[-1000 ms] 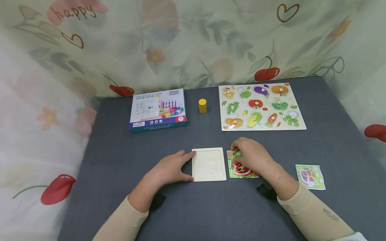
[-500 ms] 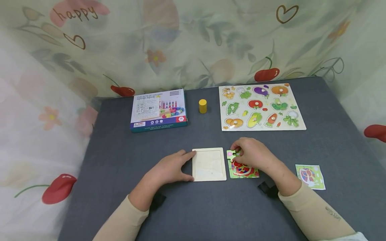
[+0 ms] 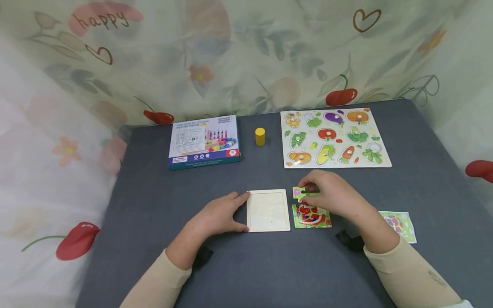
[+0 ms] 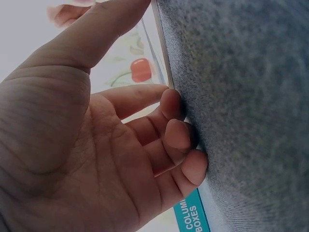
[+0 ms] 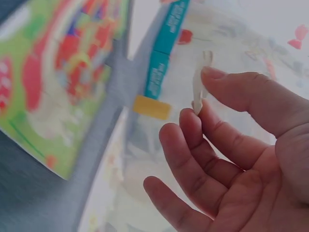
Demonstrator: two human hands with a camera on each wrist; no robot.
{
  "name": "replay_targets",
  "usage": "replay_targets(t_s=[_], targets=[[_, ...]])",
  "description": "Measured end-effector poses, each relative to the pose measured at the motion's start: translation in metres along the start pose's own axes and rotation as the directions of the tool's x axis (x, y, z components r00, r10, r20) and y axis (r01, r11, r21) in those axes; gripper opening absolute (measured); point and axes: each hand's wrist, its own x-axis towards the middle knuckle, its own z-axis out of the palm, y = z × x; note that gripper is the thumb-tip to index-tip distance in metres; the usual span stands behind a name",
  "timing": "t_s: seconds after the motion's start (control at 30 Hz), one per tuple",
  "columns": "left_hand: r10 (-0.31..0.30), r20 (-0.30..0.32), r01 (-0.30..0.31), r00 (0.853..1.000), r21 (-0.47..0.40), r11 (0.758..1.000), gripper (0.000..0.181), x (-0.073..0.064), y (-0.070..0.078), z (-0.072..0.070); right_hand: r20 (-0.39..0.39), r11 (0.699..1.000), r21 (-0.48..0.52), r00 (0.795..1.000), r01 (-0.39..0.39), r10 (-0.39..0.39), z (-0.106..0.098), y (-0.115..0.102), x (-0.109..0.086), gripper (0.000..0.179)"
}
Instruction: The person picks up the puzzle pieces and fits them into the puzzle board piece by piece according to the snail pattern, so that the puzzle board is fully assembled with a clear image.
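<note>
A pale wooden puzzle tray lies on the table. My left hand rests at its left side, index fingertip by the upper corner and thumb tip by the lower one. My right hand pinches a puzzle piece with green and pink print, lifted just above the remaining joined jigsaw puzzle. In the right wrist view the puzzle piece shows edge-on between thumb and fingertips. The left wrist view shows the left hand's fingers with their tips against the table.
A small printed picture card lies right, partly behind the right forearm. Farther back are a boxed toy set, a yellow cylinder and a vegetable peg puzzle board. A patterned curtain hangs behind the table.
My right hand has lifted the pinched piece away from the joined puzzle, up and slightly toward the back, so a gap shows between them. The left hand has stayed on the tray.
</note>
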Motion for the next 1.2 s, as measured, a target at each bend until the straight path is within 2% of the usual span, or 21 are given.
replay_targets(t_s=[0.33,0.43,0.63,0.77,0.9,1.03,1.2], targets=[[-0.005,0.008,0.005,1.0,-0.01,1.0,0.098,-0.001,0.0,0.0,-0.137,0.996,0.043,0.988,0.084,-0.077,-0.032,-0.015,-0.022,0.033],[-0.003,0.005,0.003,1.0,-0.013,1.0,0.098,-0.001,0.0,0.0,-0.196,0.99,0.038,0.973,0.133,-0.123,-0.039,-0.021,-0.026,0.033],[0.006,-0.005,-0.006,1.0,-0.02,1.0,0.098,-0.001,-0.002,0.001,-0.3,0.969,0.012,0.925,0.247,-0.232,-0.049,-0.034,-0.032,0.035],[0.016,-0.006,-0.016,1.0,-0.018,1.0,0.098,-0.001,-0.002,0.001,-0.339,0.95,0.036,0.898,0.31,-0.28,-0.05,-0.043,-0.034,0.036],[0.017,-0.005,-0.017,1.0,-0.014,1.0,0.098,-0.001,-0.002,0.002,-0.356,0.933,0.07,0.882,0.354,-0.308,-0.046,-0.052,-0.035,0.036],[0.02,-0.014,-0.02,1.0,-0.004,1.0,0.097,0.001,-0.002,0.002,-0.358,0.929,0.089,0.882,0.359,-0.306,-0.041,-0.058,-0.034,0.035],[0.011,-0.016,-0.011,1.0,-0.008,1.0,0.097,0.002,-0.002,0.002,-0.337,0.932,0.124,0.898,0.34,-0.283,-0.032,-0.064,-0.03,0.034]])
